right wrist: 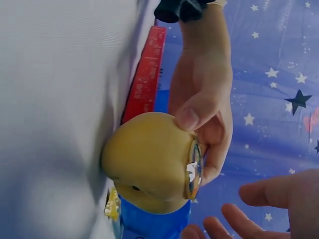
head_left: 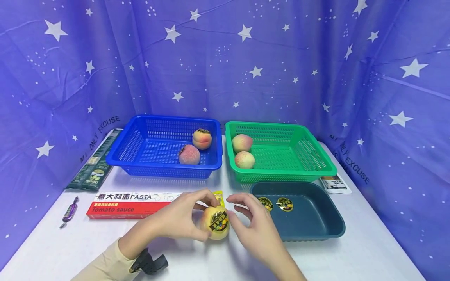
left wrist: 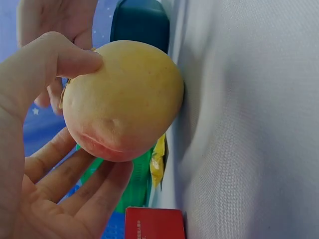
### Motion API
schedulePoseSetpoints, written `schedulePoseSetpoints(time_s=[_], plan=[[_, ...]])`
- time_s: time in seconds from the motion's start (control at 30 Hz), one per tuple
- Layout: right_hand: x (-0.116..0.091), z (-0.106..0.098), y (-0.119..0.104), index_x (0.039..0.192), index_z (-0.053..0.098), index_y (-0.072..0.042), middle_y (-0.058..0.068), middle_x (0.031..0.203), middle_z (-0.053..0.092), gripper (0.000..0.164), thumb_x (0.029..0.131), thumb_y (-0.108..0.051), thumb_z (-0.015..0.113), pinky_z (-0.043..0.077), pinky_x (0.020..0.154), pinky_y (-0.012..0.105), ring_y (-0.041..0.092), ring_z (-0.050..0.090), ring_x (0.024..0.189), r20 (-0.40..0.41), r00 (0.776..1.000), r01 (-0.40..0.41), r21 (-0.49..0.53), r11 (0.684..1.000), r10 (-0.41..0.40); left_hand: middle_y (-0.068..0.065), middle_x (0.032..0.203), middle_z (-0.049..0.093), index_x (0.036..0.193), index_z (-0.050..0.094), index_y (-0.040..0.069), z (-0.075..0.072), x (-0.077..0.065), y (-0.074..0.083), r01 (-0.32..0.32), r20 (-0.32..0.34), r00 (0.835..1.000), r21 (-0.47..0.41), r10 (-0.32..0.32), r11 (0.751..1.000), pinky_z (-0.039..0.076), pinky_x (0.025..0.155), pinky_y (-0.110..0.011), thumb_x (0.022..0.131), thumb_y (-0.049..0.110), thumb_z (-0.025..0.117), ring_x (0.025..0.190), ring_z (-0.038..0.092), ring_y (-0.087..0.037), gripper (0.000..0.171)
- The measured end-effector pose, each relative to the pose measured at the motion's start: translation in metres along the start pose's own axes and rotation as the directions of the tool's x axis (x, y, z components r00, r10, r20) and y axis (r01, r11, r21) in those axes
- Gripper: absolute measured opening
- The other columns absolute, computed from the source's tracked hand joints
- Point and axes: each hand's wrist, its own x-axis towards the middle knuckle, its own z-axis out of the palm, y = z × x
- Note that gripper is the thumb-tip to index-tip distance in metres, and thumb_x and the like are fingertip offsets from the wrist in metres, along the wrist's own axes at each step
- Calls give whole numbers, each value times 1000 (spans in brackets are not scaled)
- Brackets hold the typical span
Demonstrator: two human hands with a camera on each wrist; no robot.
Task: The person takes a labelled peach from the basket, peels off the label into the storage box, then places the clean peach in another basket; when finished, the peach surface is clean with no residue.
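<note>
A yellow peach (head_left: 215, 225) with a round black and gold sticker (head_left: 218, 221) sits on the white table. My left hand (head_left: 181, 216) grips the peach between thumb and fingers; in the left wrist view the thumb presses its upper side and the fingers curve beneath the blushed end. My right hand (head_left: 256, 224) hovers at the peach's right, fingers loosely bent. In the right wrist view its fingertips (right wrist: 251, 194) stand apart from the sticker's edge. Two similar round stickers (head_left: 284, 204) lie in the dark teal tray (head_left: 313, 230) beside my right hand.
A blue basket (head_left: 154, 169) holds two peaches with dark labels; a green basket (head_left: 281, 171) holds two without visible labels. A pasta box (head_left: 123, 208), wrapped candy (head_left: 69, 212), yellow packet (head_left: 219, 196), green packet (head_left: 93, 168) and white packet (head_left: 336, 184) lie around.
</note>
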Motion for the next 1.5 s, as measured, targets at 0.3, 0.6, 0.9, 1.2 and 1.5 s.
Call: schedulePoseSetpoints(time_s=[0.3, 0.6, 0.9, 1.2, 1.5], plan=[[-6, 13, 10, 125, 77, -18, -7, 133, 70, 35, 93, -4, 84, 65, 104, 34, 23, 72, 125, 14, 999, 38, -171, 985, -36, 6, 124, 69, 124, 67, 20, -2, -4, -5, -65, -40, 997, -5, 65, 998, 65, 105, -29, 72, 9, 96, 121, 72, -11, 61], [-6, 18, 10, 114, 77, -23, -7, 127, 71, 33, 90, -3, 86, 66, 100, 33, 13, 72, 117, -13, 998, 52, -236, 970, -57, 6, 124, 70, 125, 70, 19, -3, -3, -8, -81, -40, 996, -25, 79, 996, 65, 105, -30, 73, 7, 94, 120, 72, -12, 59], [-3, 18, 6, 101, 71, -24, -12, 95, 66, 35, 84, 1, 89, 60, 79, 26, 8, 65, 85, -35, 992, 106, -260, 960, -120, 6, 125, 70, 126, 69, 21, -3, -3, -10, -73, -32, 997, -38, 72, 997, 64, 106, -30, 74, 7, 94, 119, 73, -12, 59], [2, 11, 1, 95, 69, -23, -14, 79, 63, 30, 87, 1, 85, 59, 71, 24, 5, 62, 74, 27, 997, 75, -219, 973, -71, 7, 126, 70, 126, 69, 24, -2, -5, -10, -85, -28, 996, -44, 84, 995, 64, 107, -30, 76, 9, 95, 121, 72, -12, 59], [7, -3, -5, 98, 71, -18, -9, 85, 70, 20, 93, -3, 82, 59, 73, 25, 5, 65, 77, 177, 984, 24, -145, 989, 2, 5, 126, 71, 126, 70, 22, -2, -5, -13, -102, -35, 994, -58, 100, 993, 64, 107, -31, 77, 8, 95, 121, 74, -13, 57]])
